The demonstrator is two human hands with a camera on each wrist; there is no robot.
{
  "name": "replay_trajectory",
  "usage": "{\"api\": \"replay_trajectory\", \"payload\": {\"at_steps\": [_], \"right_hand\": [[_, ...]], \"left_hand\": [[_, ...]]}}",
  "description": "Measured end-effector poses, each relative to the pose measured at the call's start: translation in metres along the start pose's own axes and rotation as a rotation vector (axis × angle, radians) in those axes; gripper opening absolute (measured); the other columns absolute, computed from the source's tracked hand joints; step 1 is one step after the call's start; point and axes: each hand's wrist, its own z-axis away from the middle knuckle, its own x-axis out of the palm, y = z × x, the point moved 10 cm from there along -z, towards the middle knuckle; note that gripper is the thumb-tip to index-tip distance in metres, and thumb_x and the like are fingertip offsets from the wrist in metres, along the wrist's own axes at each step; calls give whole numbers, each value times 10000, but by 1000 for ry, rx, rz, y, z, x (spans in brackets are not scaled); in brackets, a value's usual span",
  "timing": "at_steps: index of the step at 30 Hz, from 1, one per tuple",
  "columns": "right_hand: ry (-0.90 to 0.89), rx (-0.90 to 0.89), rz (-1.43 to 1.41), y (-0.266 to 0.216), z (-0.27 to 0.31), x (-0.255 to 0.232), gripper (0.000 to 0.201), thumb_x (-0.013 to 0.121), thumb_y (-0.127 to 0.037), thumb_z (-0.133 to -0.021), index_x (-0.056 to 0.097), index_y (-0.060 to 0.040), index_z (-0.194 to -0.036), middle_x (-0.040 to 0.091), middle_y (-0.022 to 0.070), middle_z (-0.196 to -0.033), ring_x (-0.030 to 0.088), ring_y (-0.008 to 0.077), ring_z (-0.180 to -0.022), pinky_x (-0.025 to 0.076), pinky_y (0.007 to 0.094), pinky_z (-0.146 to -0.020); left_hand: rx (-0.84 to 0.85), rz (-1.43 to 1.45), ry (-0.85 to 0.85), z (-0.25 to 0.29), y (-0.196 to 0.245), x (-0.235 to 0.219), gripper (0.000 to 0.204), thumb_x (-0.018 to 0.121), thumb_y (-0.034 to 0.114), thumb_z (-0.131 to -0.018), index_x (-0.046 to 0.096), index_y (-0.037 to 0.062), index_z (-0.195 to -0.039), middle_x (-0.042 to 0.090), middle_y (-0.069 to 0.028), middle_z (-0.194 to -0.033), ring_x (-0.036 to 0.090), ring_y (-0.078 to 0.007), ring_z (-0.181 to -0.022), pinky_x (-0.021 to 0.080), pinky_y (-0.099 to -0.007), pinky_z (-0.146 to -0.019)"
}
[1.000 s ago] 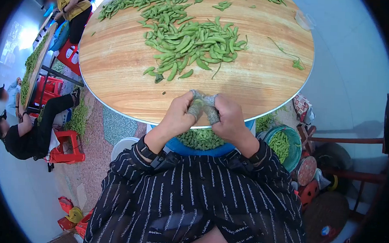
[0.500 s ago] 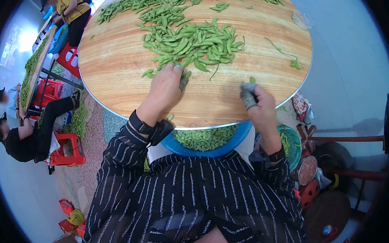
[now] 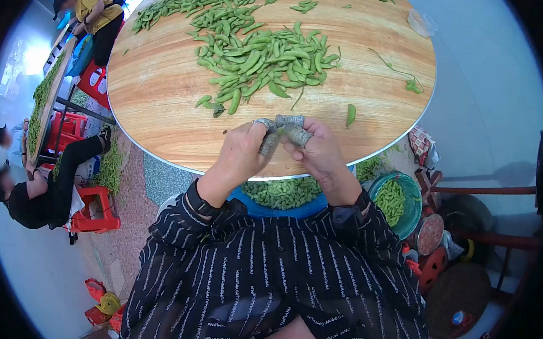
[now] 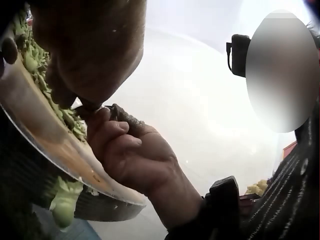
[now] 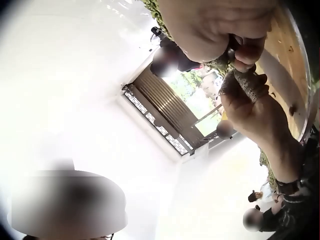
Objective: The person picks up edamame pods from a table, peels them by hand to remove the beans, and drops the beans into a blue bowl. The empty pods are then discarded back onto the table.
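Over the table's near edge, my left hand [image 3: 242, 149] and right hand [image 3: 324, 150] meet fingertip to fingertip, thumbs and forefingers wrapped in grey covers. Between them a bit of a green soybean pod [image 3: 281, 131] shows; the fingers hide most of it. Both hands pinch it. In the right wrist view the left hand [image 5: 265, 117] reaches up to the right fingers. A heap of green pods [image 3: 261, 60] lies beyond the hands. One single pod [image 3: 351, 115] lies to the right of them. Below the edge, a blue basin [image 3: 254, 207] holds shelled green beans [image 3: 283, 189].
The round wooden table [image 3: 165, 116] has a pale rim. A stem with a leaf [image 3: 397, 71] and a clear plastic cup [image 3: 421, 23] are at its right. A green basket [image 3: 412, 206] with pods stands on the floor right. Several people sit at another table [image 3: 55, 93] on the left.
The left hand went to the heap's near side and came back with a pod. The right hand moved out right and returned; a single pod now lies where it was. The hands have met again.
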Motion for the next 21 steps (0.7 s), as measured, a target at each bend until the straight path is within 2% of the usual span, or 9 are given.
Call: {"api": "replay_trajectory", "payload": {"at_steps": [1,3,6,7,10,12,16,18,21], "right_hand": [[-27,-34,36,-1,0,-1,154,488,-32,-807,550,16,-940,533,30,-692,429,49,-523,314,156,-423],[-51,-68,74,-4,1,0,134,487,-25,-807,558,-4,-920,551,26,-705,470,47,-544,343,148,-426],[-61,-97,89,-8,5,4,150,493,-16,-802,557,-1,-937,545,16,-695,463,37,-543,338,145,-425],[-82,-132,137,-11,6,7,154,491,-16,-803,557,-3,-941,544,11,-690,459,32,-540,336,144,-426],[-67,-172,209,-19,14,13,159,483,-16,-807,558,-7,-947,543,3,-683,451,23,-532,334,144,-428],[-28,-179,233,-22,19,12,161,477,-15,-809,558,-8,-948,543,-1,-679,448,20,-527,335,143,-428],[18,-74,199,-17,27,7,181,514,-68,-816,543,3,-980,513,-4,-658,420,35,-505,294,152,-422],[21,-63,159,-16,28,5,175,513,-67,-816,544,-2,-975,516,-4,-660,434,35,-515,301,150,-422],[10,-26,78,-10,28,1,115,515,-70,-824,561,-30,-922,533,-13,-660,452,15,-529,341,141,-427]], "left_hand": [[-1,3,0,0,2,2,184,591,90,-722,468,-1,-823,528,-172,-650,533,-343,-610,426,-363,-528],[-245,590,108,2,-18,4,165,557,82,-753,451,-7,-843,529,-186,-677,523,-356,-617,425,-348,-547],[-210,643,-119,2,-18,19,150,527,88,-779,442,-9,-855,528,-186,-694,517,-360,-641,422,-336,-569],[-212,642,-116,2,-18,16,150,527,88,-779,442,-9,-855,528,-186,-694,517,-360,-641,422,-336,-569],[-177,427,-280,1,-4,15,147,528,96,-780,449,-6,-852,534,-174,-706,524,-355,-675,420,-361,-575],[-85,92,-174,0,6,0,174,558,95,-743,461,0,-852,528,-152,-697,528,-330,-679,413,-378,-561],[-13,-40,-100,2,14,-6,256,631,93,-656,495,24,-861,531,-146,-693,530,-337,-657,420,-375,-542],[164,-103,3,2,28,-14,282,635,86,-633,497,15,-868,528,-146,-693,533,-330,-652,420,-377,-536],[205,-135,-32,2,36,-13,198,568,89,-706,475,-13,-848,525,-144,-710,528,-326,-676,406,-397,-548]]}}
